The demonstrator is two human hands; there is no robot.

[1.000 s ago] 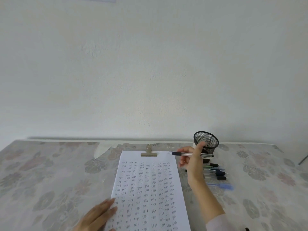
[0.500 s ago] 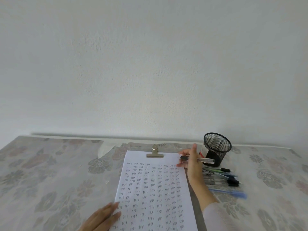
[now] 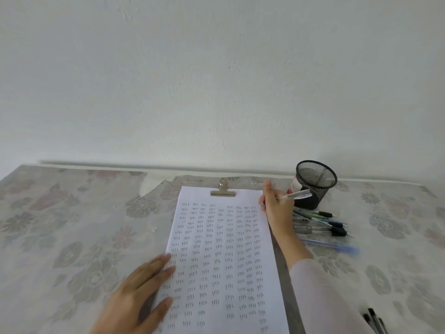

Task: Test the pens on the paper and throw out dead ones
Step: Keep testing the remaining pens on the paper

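In the head view, the right grip [image 3: 277, 210] sits at about 1 o'clock from the middle of the paper [image 3: 224, 256], fingers curled round a clear pen [image 3: 295, 195]. The barrel sticks out of the grip toward 2 o'clock, and the tip points toward 9 o'clock at the sheet's top right corner; whether it touches the sheet I cannot tell. The left grip [image 3: 139, 295] lies flat with straight fingers at 8 o'clock, pressing on the paper's left edge and holding nothing. A black mesh cup [image 3: 315, 182] stands at 2 o'clock from the right grip, and a loose pile of pens [image 3: 320, 225] lies on the flowered tabletop [image 3: 60, 225] at 4 o'clock, just beside the wrist. A metal clip [image 3: 223, 190] sits at the sheet's 12 o'clock edge.
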